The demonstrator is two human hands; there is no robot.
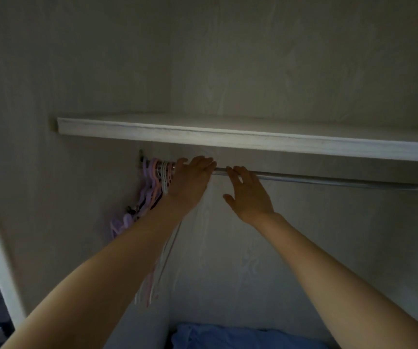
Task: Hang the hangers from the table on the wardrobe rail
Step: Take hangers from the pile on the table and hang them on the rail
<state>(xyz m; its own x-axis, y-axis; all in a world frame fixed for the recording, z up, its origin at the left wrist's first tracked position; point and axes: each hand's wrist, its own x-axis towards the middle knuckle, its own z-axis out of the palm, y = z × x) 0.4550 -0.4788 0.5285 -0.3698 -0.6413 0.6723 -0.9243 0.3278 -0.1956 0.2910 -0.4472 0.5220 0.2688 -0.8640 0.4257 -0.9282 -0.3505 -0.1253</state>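
Pastel plastic hangers [156,176] bunched at wardrobe rail [329,179] left end, freeing space. Your left hand [190,180], fingers straight, presses them aside; right hand [249,195] open, fingertips on rail, steadying.

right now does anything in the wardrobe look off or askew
Nothing looks damaged. The hangers sit bunched tight at the rail's left end, beside the left hand; the rest is bare.

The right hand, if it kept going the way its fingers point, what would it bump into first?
Most likely the wardrobe rail: the right hand reaches up with fingers straight, tips already at the bar. Actual contact is unclear from this angle.
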